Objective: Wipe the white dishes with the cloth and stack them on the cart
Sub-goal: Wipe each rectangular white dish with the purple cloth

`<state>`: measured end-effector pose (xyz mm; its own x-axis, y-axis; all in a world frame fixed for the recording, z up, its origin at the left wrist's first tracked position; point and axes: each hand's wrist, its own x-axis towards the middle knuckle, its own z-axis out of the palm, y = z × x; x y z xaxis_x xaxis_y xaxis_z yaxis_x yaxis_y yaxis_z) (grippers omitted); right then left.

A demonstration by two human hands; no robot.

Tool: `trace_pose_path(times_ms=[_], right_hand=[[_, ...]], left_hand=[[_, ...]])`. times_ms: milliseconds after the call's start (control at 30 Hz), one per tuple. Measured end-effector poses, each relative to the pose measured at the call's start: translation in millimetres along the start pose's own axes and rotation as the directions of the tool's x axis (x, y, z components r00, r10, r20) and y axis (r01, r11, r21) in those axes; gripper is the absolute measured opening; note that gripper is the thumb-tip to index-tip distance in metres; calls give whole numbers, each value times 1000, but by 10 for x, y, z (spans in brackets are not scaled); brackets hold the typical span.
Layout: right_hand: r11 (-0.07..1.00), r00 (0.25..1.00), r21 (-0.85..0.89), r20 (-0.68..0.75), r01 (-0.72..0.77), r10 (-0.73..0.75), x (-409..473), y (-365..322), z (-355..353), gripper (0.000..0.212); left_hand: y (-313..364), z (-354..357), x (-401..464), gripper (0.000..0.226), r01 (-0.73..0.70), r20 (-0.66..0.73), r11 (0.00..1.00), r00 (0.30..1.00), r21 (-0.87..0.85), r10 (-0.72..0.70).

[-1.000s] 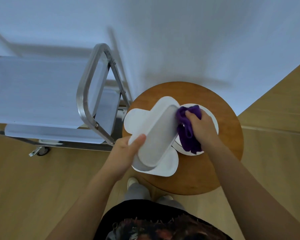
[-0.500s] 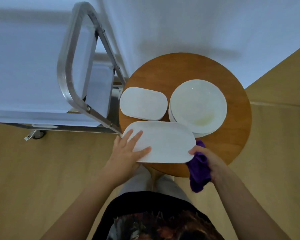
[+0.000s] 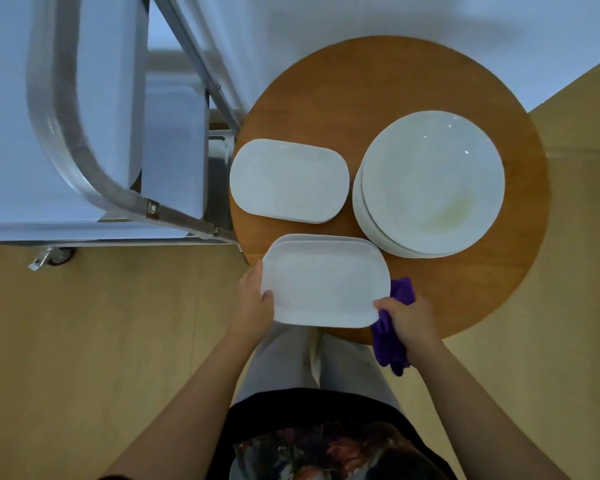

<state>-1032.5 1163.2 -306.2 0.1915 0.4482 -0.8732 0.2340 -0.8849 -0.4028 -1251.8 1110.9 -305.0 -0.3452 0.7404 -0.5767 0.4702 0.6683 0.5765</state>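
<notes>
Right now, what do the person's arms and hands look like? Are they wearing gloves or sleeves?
No gloves and no sleeves show. The left hand and right hand are bare, and both forearms are bare right down to the bottom of the picture. I see no rings, watch or bracelets. Lower down, the person wears a dark top with a reddish pattern and light grey trousers.

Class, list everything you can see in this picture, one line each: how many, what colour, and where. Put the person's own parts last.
rectangular dish: one, white, near table edge, held at both ends
oval dish: one, white, on the table's left part
round plates: a stack, white, on the table's right part; exact count unclear
cloth: one, purple, in the right hand
table: one, round, brown wood
cart: one, metal frame, left of the table
floor: light wood
left hand: grips the rectangular dish's left end
right hand: holds the cloth, thumb on the rectangular dish
</notes>
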Motion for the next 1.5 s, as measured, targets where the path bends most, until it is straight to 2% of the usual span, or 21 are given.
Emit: trace_pose_path(times_ms=[100,233,367,433,500,600,700,767,867,933,1000,1100,1200,1500], right_hand=[[971,990,-221,-78,95,-115,102,-4,92,16],[834,959,-537,-147,128,-242,178,-90,158,21],[766,937,-637,-206,89,-281,75,-209,136,33],[733,912,-672,-232,101,-339,-57,-257,99,39],[702,881,-700,-240,133,-407,-210,-297,91,43],[684,869,-694,-175,225,-463,-362,-358,212,38],[684,866,-638,-53,354,-497,-355,-450,461,39],[702,854,-568,3,430,-520,-299,-545,654,48],[723,820,-439,56,533,-570,-183,-704,915,53],[764,826,-338,79,549,-558,-99,-812,1045,53],[792,830,-263,78,551,-552,-20,-903,1140,53],[798,829,-246,38,550,-559,73,-991,1218,52],[803,829,-253,-8,540,-560,124,-1014,1243,51],[826,840,-229,-57,515,-539,152,-1012,1224,55]], left_hand=[[-43,54,109,56,18,-41,998,999,58,-16],[-74,77,186,59,20,-35,999,999,50,-18],[-124,108,223,54,-22,-36,994,999,108,26],[-142,127,208,48,-20,-42,997,999,76,23],[-142,154,191,52,-2,13,998,1000,66,1],[-128,119,224,52,-49,-7,991,999,121,51],[-53,-58,381,29,-80,-120,993,989,88,90],[0,-251,574,24,-60,-213,998,975,-7,57],[100,-543,982,30,5,-289,996,957,-90,-31],[153,-663,1263,47,107,-271,994,957,13,-100],[187,-707,1469,54,143,-208,979,972,146,-111],[206,-693,1626,38,92,-165,977,985,191,-60],[188,-672,1655,26,85,-231,981,972,174,-43],[267,-621,1592,19,127,-348,991,928,-33,-130]])
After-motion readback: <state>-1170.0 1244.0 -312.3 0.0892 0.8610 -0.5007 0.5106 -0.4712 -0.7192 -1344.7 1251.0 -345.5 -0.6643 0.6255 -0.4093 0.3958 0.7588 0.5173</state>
